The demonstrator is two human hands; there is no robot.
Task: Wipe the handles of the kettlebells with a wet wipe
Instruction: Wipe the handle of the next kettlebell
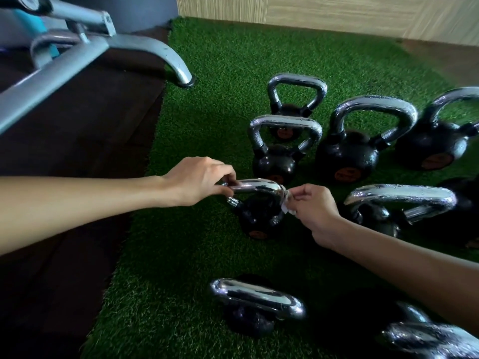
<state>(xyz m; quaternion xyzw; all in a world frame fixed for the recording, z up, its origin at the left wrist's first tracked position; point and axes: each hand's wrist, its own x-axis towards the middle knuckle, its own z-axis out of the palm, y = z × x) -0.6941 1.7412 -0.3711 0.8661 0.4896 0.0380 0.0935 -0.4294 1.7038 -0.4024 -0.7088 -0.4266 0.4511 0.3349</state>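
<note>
Two hands share one handle [255, 184]. Fingers [222, 187] of the left hand [197, 181] pinch its end; right hand [315, 207] fingers [302, 197] pinch the wet wipe [286, 208].

Place: a gym.
Weights: lots of black kettlebells [347, 156] with shiny handles stand past the grip on the small kettlebell [259, 216], to its right and closer in.
Floor: green fake grass [220, 60] under the grip, a dark mat [77, 125] off to its left.
Machine: a grey metal frame [77, 55] far off, up and left of the grip.
Wall: pale wood boards [337, 14] at the far end.
</note>
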